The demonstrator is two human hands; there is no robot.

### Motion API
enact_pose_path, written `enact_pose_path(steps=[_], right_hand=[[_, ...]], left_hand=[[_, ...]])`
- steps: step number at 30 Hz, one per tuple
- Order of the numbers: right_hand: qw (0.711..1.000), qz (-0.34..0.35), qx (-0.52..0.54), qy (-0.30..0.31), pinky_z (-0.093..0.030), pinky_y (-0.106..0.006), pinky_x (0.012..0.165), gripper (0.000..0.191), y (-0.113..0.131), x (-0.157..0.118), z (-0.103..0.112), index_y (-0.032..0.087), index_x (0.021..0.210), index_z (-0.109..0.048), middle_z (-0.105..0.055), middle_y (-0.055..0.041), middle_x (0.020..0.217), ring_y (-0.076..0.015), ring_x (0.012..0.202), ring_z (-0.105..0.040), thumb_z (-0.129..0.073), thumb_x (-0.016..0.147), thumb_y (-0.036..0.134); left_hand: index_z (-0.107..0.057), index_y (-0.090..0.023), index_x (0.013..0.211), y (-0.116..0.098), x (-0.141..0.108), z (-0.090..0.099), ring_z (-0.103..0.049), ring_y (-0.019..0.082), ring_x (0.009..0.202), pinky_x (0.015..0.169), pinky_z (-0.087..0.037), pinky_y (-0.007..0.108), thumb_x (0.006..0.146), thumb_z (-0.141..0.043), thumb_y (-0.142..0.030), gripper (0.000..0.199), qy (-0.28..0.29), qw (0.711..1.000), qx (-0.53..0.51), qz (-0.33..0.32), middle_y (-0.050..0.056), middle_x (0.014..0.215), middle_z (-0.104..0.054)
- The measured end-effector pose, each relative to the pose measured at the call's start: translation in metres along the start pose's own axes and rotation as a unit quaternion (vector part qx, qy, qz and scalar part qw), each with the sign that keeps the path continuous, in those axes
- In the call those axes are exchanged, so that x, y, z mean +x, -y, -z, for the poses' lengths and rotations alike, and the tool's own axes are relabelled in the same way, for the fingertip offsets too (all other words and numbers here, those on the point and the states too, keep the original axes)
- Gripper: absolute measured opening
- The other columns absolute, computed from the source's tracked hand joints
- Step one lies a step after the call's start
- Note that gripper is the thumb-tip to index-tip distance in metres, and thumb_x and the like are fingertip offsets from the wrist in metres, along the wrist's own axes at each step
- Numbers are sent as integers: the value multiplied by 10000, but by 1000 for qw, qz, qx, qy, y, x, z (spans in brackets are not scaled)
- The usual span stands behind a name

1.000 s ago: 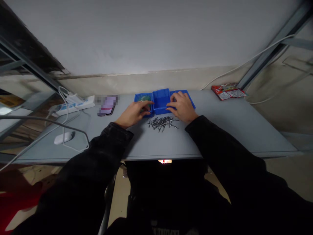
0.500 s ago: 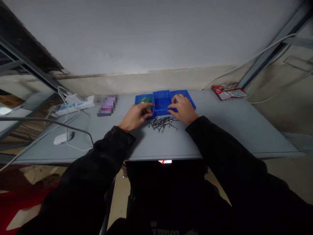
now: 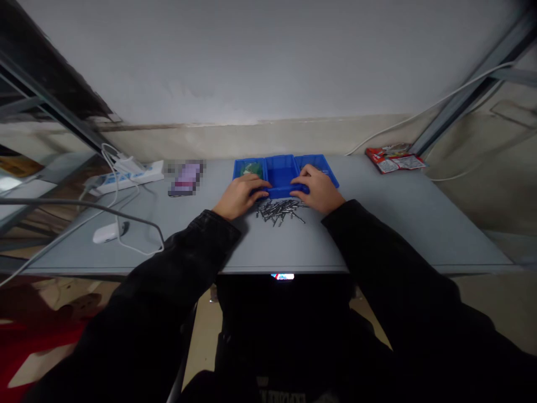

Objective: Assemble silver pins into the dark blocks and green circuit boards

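Curling over the near rim of the light, stiff blue plastic bin, the left hand and right hand show a grip whose firmness I cannot tell.

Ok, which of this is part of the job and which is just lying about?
In use:
- left hand
- right hand
- three blue plastic bins
- loose metal pins

Lying about:
- phone
- power strip
- white mouse
- red printed packets
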State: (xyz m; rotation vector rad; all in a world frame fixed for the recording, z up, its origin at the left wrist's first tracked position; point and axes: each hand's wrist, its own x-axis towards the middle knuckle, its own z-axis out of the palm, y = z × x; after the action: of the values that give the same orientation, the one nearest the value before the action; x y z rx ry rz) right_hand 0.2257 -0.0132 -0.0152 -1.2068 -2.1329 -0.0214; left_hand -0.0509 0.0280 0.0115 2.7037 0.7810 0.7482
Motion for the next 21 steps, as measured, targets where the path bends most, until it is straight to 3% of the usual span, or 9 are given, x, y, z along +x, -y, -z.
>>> enact_pose_path(steps=[7,21], right_hand=[[998,49,39,30,-562,-478,935,162,-15,-1,9,194,1047,-782,-599,-107,1078,-263,992,-618,-726,909,257],[999,26,30,22,-543,-450,946,89,-10,1,7,181,962,-770,-609,-94,1051,-249,981,-621,-739,879,175]], left_hand=[[-774,-239,1124,2,2,-2,-658,228,969,944,-539,453,1016,-561,-391,283,-13,1000,1,0,84,1029,-726],[-786,-192,1087,6,3,-5,-678,216,931,903,-558,415,1029,-560,-383,301,-31,998,40,-26,83,1000,-745]])
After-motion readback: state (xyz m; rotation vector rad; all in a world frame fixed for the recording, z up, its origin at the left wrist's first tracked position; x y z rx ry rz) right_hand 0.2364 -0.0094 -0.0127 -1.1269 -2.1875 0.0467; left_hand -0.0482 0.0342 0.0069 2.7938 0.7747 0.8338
